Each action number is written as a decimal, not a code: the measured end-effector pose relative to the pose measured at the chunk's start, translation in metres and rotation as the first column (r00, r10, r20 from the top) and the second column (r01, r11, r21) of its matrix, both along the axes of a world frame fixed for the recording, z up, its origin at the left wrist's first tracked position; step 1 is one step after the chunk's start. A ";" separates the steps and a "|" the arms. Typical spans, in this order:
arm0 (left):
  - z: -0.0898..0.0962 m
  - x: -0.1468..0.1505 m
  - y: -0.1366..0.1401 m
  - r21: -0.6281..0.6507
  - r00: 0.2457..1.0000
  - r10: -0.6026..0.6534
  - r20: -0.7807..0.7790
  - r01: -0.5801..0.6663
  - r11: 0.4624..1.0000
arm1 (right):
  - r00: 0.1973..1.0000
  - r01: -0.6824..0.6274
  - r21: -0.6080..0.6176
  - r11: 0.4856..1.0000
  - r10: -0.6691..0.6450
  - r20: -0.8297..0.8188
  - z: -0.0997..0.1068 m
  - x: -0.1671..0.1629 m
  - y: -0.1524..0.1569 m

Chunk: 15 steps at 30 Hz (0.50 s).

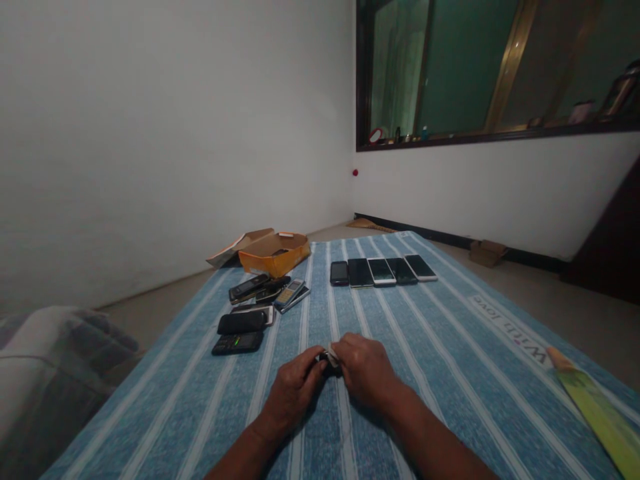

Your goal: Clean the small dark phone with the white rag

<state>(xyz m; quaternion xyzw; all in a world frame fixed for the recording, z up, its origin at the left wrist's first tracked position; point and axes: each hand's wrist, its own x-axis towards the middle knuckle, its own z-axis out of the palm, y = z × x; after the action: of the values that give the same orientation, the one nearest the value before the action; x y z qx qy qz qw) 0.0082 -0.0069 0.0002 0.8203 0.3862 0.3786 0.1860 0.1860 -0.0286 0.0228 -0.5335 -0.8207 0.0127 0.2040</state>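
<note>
Pinching what seems a small device between both hands' grip.

Both hands meet at the near middle of the blue striped cloth. Beyond them, five flat smartphones in a row. Left of that row, a heap of small keypad phones, and behind the heap the open orange cardboard box.

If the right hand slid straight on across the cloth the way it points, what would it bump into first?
The right hand points left, so it would meet the left hand almost at once; both already pinch one small dark object between them.
</note>
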 end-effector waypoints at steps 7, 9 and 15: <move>-0.008 -0.004 0.002 -0.077 0.997 0.052 0.057 -0.047 0.996 | 0.999 0.037 -0.044 0.998 -0.035 0.039 0.006 0.002 -0.001; -0.008 -0.005 0.003 -0.145 0.992 0.085 0.096 -0.071 0.987 | 0.999 0.041 -0.040 0.998 -0.039 0.035 0.005 0.001 -0.001; -0.004 -0.003 0.010 -0.478 0.908 0.275 0.317 -0.098 0.873 | 0.998 0.058 -0.033 0.998 -0.057 0.021 0.001 -0.001 0.002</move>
<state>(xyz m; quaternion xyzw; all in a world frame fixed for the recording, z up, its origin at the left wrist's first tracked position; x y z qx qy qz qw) 0.0048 0.0032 -0.0034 0.6247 0.4993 0.4447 0.4032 0.1851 -0.0265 0.0236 -0.5603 -0.8068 0.0152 0.1869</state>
